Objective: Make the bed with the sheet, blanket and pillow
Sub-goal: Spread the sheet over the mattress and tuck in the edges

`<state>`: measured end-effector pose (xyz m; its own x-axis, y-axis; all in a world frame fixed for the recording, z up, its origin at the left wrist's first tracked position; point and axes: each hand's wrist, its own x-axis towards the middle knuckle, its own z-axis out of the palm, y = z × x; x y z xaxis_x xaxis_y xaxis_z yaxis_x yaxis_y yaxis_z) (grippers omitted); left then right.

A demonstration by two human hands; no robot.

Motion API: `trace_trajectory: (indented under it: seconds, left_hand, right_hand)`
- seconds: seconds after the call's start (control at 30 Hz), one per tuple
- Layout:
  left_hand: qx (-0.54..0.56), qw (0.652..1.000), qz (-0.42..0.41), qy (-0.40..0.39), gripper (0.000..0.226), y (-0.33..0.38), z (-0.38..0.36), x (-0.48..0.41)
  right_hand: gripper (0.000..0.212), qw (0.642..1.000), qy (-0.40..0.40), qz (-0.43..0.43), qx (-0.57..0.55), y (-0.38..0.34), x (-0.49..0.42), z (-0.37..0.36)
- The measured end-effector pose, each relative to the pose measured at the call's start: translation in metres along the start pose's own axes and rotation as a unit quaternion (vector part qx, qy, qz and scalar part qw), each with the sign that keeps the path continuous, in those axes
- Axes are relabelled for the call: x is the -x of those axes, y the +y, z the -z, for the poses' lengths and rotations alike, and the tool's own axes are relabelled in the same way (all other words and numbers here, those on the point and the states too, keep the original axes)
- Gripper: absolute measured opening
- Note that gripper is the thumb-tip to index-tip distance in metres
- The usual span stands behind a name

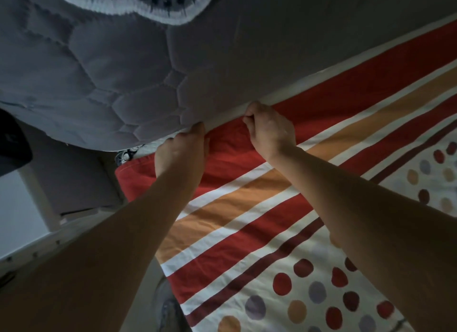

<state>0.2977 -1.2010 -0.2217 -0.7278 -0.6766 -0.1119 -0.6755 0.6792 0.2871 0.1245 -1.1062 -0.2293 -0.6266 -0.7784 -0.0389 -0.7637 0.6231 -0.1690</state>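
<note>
No text, label or number is legible on the striped sheet [247, 208] (bands and dots only) or the quilted blanket [123, 71]; dim light possibly hides small print.

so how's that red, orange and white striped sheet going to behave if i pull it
Probably floppy: the red, orange and white striped sheet bunches into soft folds beside the left hand, which grips the grey quilted cover. Likely thin and light, given the fine creases across its stripes. A pull would probably wrinkle it, not shift it flat.

dim, bluish cast — soft detail | wide-angle bend at edges
</note>
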Motion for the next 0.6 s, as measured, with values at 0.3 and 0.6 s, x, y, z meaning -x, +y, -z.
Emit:
trace_trajectory:
  seconds: [0.3, 0.6]
  left_hand:
    - [-0.045, 0.995, -0.051, 0.074, 0.014, -0.008, -0.007, -0.016]
    - [0.031, 0.997, -0.056, 0.046, 0.025, 0.007, -0.008, 0.005]
  right_hand:
    - [0.010, 0.989, 0.108, -0.047, -0.094, -0.015, -0.005, -0.017]
    - [0.021, 0.988, 0.082, -0.052, -0.121, -0.003, 0.007, -0.013]
